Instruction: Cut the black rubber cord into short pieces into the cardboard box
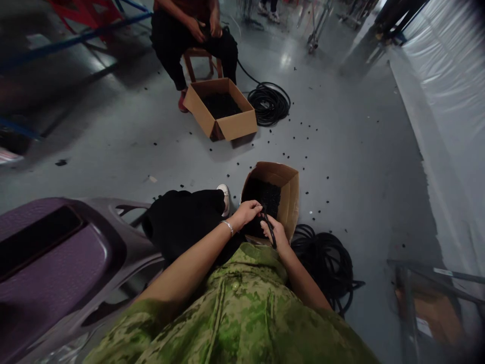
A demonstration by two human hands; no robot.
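My right hand (276, 233) is closed around a slim, curved black piece (270, 226), which could be a tool handle or a length of cable; I cannot tell which. Just left of its upper end, my left hand (248, 213) pinches with thumb and forefinger; what lies between the fingertips is too small to make out. Both hands are over the near side of an open cardboard box (290, 197). Many small black pieces (270, 197) fill the bottom of that box. Close to my right forearm, a coil of black cable (326, 258) lies on the floor.
A seated person (193, 30) faces me behind another cardboard box (238, 126) of black pieces. Beside it lies a second cable coil (269, 103). Small black bits dot the floor. A purple seat (56, 283) is at left, a metal frame (407, 303) at right.
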